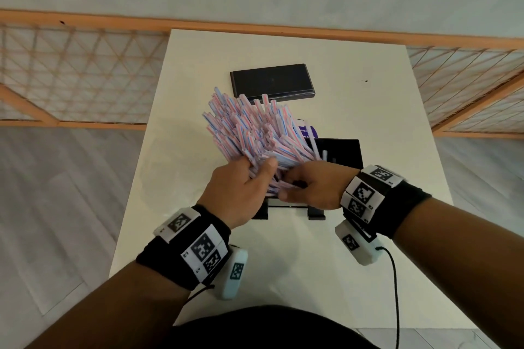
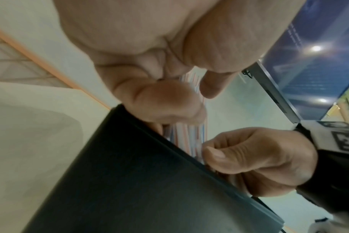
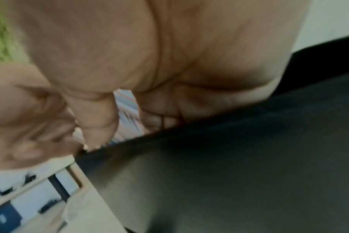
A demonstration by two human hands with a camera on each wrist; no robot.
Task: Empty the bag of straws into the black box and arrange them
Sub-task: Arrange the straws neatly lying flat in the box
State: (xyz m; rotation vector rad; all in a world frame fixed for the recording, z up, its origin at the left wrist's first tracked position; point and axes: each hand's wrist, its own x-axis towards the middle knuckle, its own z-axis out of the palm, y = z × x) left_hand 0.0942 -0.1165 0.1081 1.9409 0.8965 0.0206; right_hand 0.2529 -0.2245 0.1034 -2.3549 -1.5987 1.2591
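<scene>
- While the big bunch of straws [image 1: 249, 133] is held over the black box [image 1: 344, 154], the step in hand looks like the arranging one, not the emptying one.
- The bunch is gripped near its bottom end by the left hand [image 1: 241, 192], with fingers and thumb curled round it.
- The bottom ends are pinched and tidied by the right hand [image 1: 312, 188], whose fingers [image 2: 215, 152] are curled in close against the straws, right at the rim of the box.
- The tops of the straws are fanned out and lean away toward the flat black lid [image 1: 272, 82], which lies farther back on the white table [image 1: 382, 110].
- A few loose straws can be seen standing inside the box already.
- A bit of purple, maybe the bag [image 1: 307, 130], peeks out behind the bunch; it cannot be told for sure.
- Next, the bunch probably needs to be stood up straighter and let down gently into the box.
- Care will be needed so the ends are not caught on the rim and no straws are spilled onto the table.
</scene>
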